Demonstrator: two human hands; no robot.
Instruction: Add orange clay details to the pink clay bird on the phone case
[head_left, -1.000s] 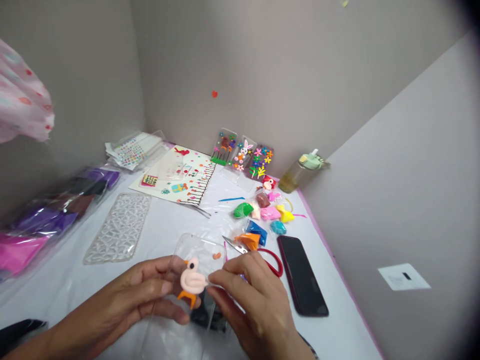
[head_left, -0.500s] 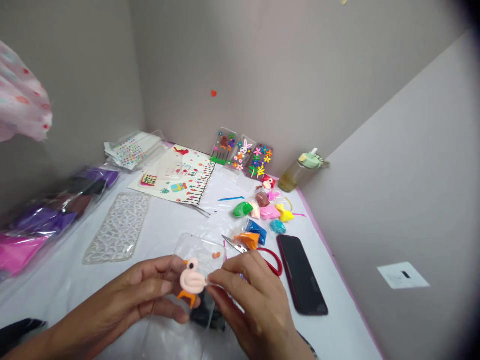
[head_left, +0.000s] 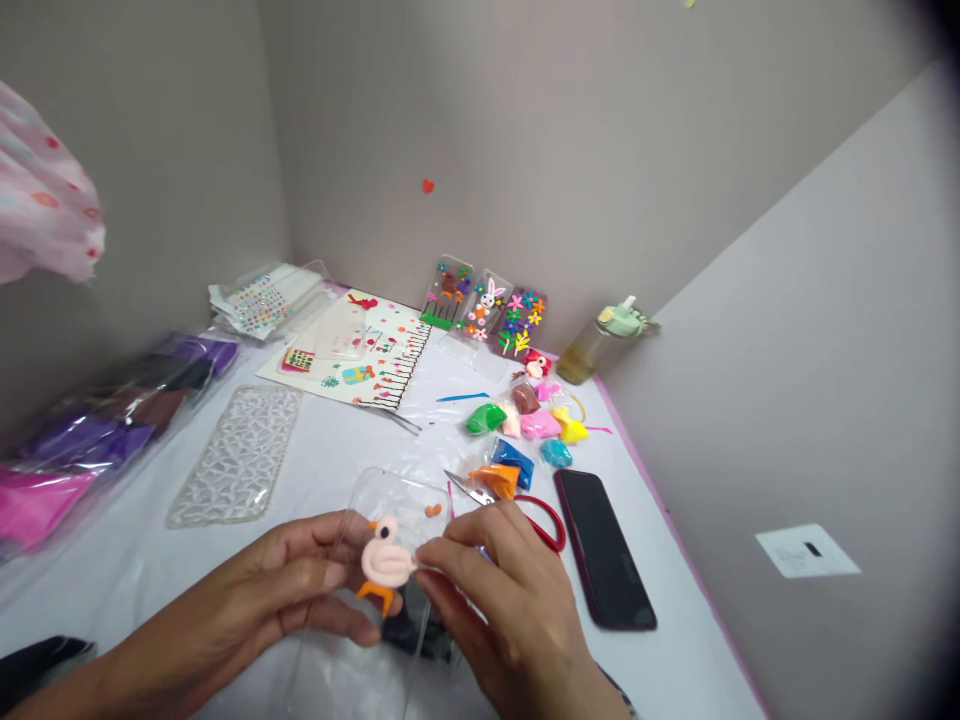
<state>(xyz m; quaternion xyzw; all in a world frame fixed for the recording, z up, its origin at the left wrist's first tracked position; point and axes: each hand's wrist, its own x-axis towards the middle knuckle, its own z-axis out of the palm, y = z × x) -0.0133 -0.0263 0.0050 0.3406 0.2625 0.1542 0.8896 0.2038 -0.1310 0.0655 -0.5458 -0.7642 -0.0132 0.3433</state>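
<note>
My left hand point(head_left: 255, 600) grips a clear phone case point(head_left: 394, 505) from the left, thumb on its face. A pale pink clay bird point(head_left: 384, 562) with an orange beak and orange feet sits on the case, and a small orange clay bit point(head_left: 433, 510) lies above it. My right hand point(head_left: 502, 610) is curled, its fingertips pinching at the bird's right end. Something black point(head_left: 416, 625) lies under the case between my hands.
Red-handled scissors point(head_left: 525, 505) and a black phone point(head_left: 604, 548) lie to the right. Clay packets point(head_left: 517, 430), three decorated cases point(head_left: 486, 308), a bottle point(head_left: 600, 340), a patterned sheet point(head_left: 360, 355), a textured clear case point(head_left: 238, 455) and bags of clay point(head_left: 105, 430) lie around.
</note>
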